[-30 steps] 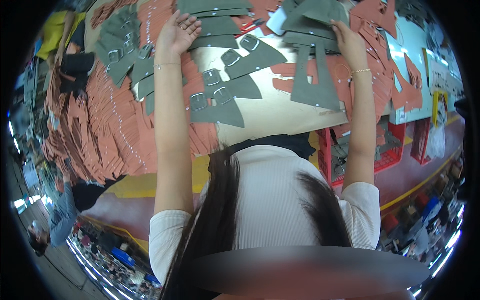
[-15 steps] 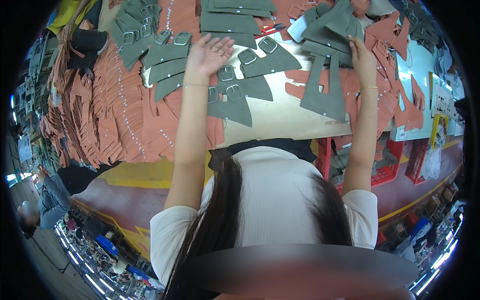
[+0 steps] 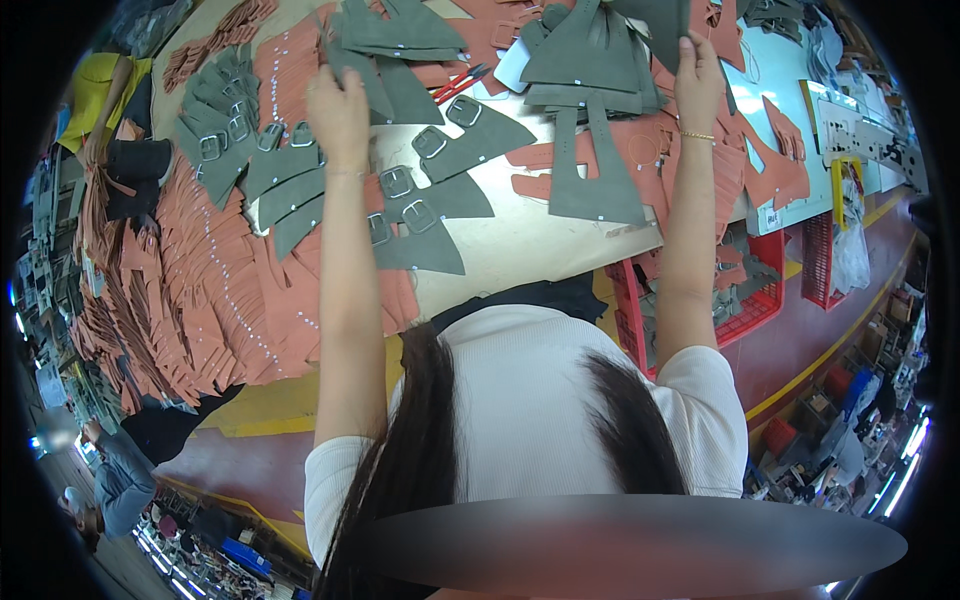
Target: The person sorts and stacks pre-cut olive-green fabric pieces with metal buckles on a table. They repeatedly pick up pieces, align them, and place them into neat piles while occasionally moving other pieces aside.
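My right hand point(image 3: 700, 85) pinches the edge of a dark green leather-like piece point(image 3: 662, 32), lifted beside a stack of similar green pieces point(image 3: 580, 65). My left hand point(image 3: 338, 115) is at the left end of another green stack point(image 3: 405, 95). Its fingers are parted, and I cannot tell whether they touch the stack. Below it, green pieces with square buckles point(image 3: 480, 140) lie on the table. Nearer me, between the hands, lies a two-strapped green piece point(image 3: 600, 190).
Salmon fringed pieces point(image 3: 205, 290) cover the table's left side. Red-handled scissors point(image 3: 458, 85) lie in the middle, near a white object point(image 3: 513, 68). Red crates point(image 3: 755, 315) stand below the front edge at right. Other people point(image 3: 125, 490) are at left.
The view has swung, so the table sits further left. My left hand has turned from palm-up and reached further forward and left. My right hand has raised a green piece from the stack.
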The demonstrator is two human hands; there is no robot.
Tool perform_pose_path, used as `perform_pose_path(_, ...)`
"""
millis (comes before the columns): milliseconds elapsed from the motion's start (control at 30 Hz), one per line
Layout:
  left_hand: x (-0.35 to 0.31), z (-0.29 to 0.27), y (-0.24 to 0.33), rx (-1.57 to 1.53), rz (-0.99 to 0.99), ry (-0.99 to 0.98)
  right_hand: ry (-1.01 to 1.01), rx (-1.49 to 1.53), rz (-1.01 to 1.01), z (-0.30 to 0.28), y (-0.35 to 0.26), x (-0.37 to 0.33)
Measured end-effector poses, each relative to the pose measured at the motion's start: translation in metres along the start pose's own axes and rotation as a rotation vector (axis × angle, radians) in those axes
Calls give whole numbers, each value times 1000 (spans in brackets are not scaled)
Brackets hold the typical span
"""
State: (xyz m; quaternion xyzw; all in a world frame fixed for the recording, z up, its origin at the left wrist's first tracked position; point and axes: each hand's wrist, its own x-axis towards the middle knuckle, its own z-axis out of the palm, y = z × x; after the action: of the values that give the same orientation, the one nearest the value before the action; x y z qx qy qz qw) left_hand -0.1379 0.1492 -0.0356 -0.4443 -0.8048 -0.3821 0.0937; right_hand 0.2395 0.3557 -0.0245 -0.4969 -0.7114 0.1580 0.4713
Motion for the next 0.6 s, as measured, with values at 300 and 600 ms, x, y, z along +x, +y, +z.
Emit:
perform_pose_path(300, -17, -64, 50, -802, -283, 186, 84, 249, -298, 27, -157, -22)
perform_pose_path(600, -25, -77, 81, -1623, -497, 48, -243, 306, -793, 83, -270, -98)
